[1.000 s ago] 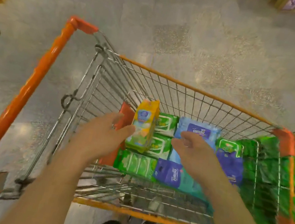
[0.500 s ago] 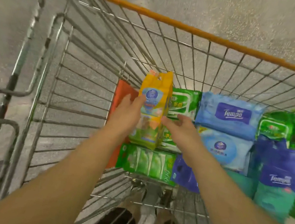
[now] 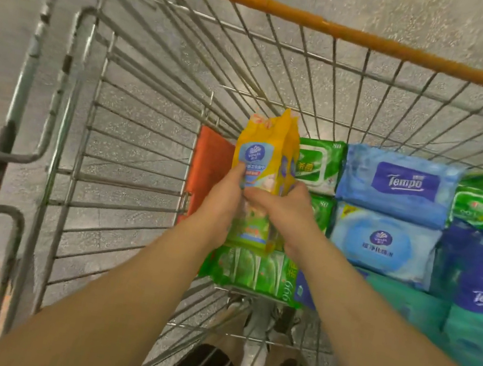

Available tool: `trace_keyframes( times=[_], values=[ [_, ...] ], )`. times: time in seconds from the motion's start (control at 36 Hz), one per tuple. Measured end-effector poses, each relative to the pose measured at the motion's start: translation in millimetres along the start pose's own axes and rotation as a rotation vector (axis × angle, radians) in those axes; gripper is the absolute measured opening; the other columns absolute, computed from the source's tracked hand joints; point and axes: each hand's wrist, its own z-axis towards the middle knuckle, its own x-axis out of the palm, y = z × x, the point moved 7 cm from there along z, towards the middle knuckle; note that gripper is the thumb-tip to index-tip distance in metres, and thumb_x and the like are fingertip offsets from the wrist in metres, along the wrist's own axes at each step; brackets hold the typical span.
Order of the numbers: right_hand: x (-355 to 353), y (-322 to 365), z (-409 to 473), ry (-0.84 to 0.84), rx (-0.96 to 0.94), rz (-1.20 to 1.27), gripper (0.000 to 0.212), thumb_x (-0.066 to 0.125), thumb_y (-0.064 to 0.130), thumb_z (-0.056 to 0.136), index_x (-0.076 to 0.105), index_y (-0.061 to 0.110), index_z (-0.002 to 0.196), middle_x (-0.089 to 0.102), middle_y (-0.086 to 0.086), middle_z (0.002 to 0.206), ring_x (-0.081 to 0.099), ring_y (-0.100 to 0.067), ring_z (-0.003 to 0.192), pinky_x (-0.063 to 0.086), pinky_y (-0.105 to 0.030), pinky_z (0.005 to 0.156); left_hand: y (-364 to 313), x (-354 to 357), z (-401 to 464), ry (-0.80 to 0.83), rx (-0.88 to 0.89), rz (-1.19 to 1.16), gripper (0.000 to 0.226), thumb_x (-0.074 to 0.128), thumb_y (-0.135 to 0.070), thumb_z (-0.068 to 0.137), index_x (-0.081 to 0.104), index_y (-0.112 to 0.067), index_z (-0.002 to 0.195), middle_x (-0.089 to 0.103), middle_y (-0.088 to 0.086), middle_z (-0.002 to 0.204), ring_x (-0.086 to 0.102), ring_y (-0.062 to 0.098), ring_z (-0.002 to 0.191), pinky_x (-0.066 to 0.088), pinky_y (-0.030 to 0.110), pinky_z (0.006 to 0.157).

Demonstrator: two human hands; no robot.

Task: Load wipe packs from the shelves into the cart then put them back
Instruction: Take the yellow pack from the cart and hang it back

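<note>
Left hand (image 3: 224, 199) and right hand (image 3: 284, 206) both clamp curled fingers round the yellow wipe pack (image 3: 263, 167), squeezing it between them at the left end of the cart (image 3: 144, 147). It stands on end, long axis running away from the person, top toward the far wall. Neither hand's nearer; other packs lie just right.

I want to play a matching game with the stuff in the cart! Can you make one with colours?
Things:
1. pack held upright by both hands
2. Tempo pack
3. cart's far rail
4. long pack lying under the hands

Colours:
a. orange
b. green
c. yellow
d. light blue

Pairs: 1-c, 2-d, 3-a, 4-b
</note>
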Motion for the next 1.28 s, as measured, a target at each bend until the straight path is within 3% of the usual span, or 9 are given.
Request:
trace_keyframes(
  times=[0.08, 0.22, 0.28, 0.33, 0.44, 0.58, 0.67, 0.81, 1.28],
  values=[
    [-9.5, 8.7, -19.6, 0.028, -0.005, 0.027, 0.075, 0.093, 0.041, 0.043, 0.053, 0.027, 0.105, 0.069, -0.004, 0.114, 0.074, -0.019, 0.090, 0.063, -0.046, 0.077, -2.4, 1.4, -24.7, 0.018, 0.013, 0.005, 0.048, 0.044, -0.055, 0.102, 0.074, -0.023, 0.121, 0.077, 0.008, 0.112, 0.072, 0.031, 0.108, 0.051, 0.054, 0.105],
    [-38.8, 29.5, -72.1, 0.093, -0.069, 0.122, 0.063, 0.091, 0.020, 0.069, 0.056, 0.019, 0.121, 0.076, 0.005, 0.103, 0.076, -0.012, 0.085, 0.063, -0.037, 0.072, -19.2, 12.3, -88.8, 0.089, 0.114, 0.057, 0.046, 0.054, -0.056, 0.098, 0.073, -0.020, 0.119, 0.077, 0.012, 0.112, 0.072, 0.036, 0.107, 0.053, 0.055, 0.101],
    [-53.4, 40.3, -99.0, 0.113, -0.087, 0.179, 0.063, 0.090, 0.018, 0.070, 0.057, 0.016, 0.124, 0.076, 0.005, 0.100, 0.076, -0.013, 0.084, 0.061, -0.032, 0.065, -22.1, 19.4, -120.0, 0.105, 0.126, 0.020, 0.075, 0.075, -0.067, 0.077, 0.064, -0.016, 0.131, 0.073, 0.015, 0.121, 0.072, 0.039, 0.107, 0.054, 0.060, 0.097],
    [-67.1, 51.7, -129.2, 0.131, -0.088, 0.246, 0.084, 0.094, 0.024, 0.061, 0.051, 0.016, 0.132, 0.076, 0.000, 0.107, 0.077, -0.018, 0.088, 0.062, -0.037, 0.070, -22.1, 24.0, -146.3, 0.105, 0.154, -0.036, 0.108, 0.088, -0.069, 0.053, 0.051, -0.016, 0.139, 0.071, 0.015, 0.124, 0.073, 0.037, 0.104, 0.056, 0.062, 0.093],
    [-91.6, 74.0, -190.8, 0.131, -0.129, 0.277, 0.127, 0.099, 0.046, 0.037, 0.034, 0.031, 0.144, 0.073, -0.002, 0.119, 0.075, -0.023, 0.097, 0.060, -0.052, 0.088, -22.5, 44.4, -213.9, 0.261, 0.184, -0.107, 0.095, 0.087, -0.047, 0.061, 0.049, -0.019, 0.143, 0.070, 0.016, 0.126, 0.071, 0.038, 0.108, 0.054, 0.063, 0.094],
    [-118.3, 97.3, -258.3, 0.180, -0.197, 0.377, 0.066, 0.087, 0.031, 0.068, 0.062, 0.012, 0.126, 0.076, -0.011, 0.109, 0.076, -0.033, 0.094, 0.061, -0.054, 0.083, -26.3, 73.1, -288.7, 0.403, 0.208, -0.125, 0.067, 0.082, -0.041, 0.075, 0.064, -0.015, 0.134, 0.072, 0.018, 0.122, 0.071, 0.040, 0.107, 0.053, 0.061, 0.098],
    [-132.6, 104.7, -289.8, 0.172, -0.234, 0.440, 0.079, 0.093, 0.036, 0.058, 0.063, 0.009, 0.125, 0.075, -0.016, 0.111, 0.075, -0.037, 0.096, 0.060, -0.056, 0.083, -31.1, 86.0, -326.9, 0.414, 0.267, -0.087, 0.058, 0.077, -0.041, 0.080, 0.066, -0.015, 0.131, 0.072, 0.019, 0.122, 0.069, 0.042, 0.111, 0.049, 0.066, 0.101],
    [-158.3, 114.2, -346.2, 0.126, -0.309, 0.522, 0.039, 0.075, 0.026, 0.086, 0.068, 0.006, 0.120, 0.076, -0.018, 0.108, 0.073, -0.039, 0.100, 0.057, -0.060, 0.090, -36.5, 105.8, -385.6, 0.484, 0.336, -0.011, 0.055, 0.071, -0.040, 0.078, 0.070, -0.014, 0.126, 0.073, 0.020, 0.118, 0.069, 0.042, 0.111, 0.049, 0.064, 0.103],
    [-206.9, 35.5, -522.2, -0.306, -0.541, 0.754, 0.047, 0.072, 0.030, 0.081, 0.068, 0.008, 0.122, 0.075, -0.018, 0.111, 0.072, -0.041, 0.101, 0.054, -0.062, 0.093, 38.3, 134.7, -528.0, 0.937, 0.297, 0.336, 0.041, 0.051, -0.039, 0.099, 0.084, -0.017, 0.089, 0.078, 0.016, 0.093, 0.075, 0.029, 0.071, 0.062, 0.039, 0.067]
  ],
)
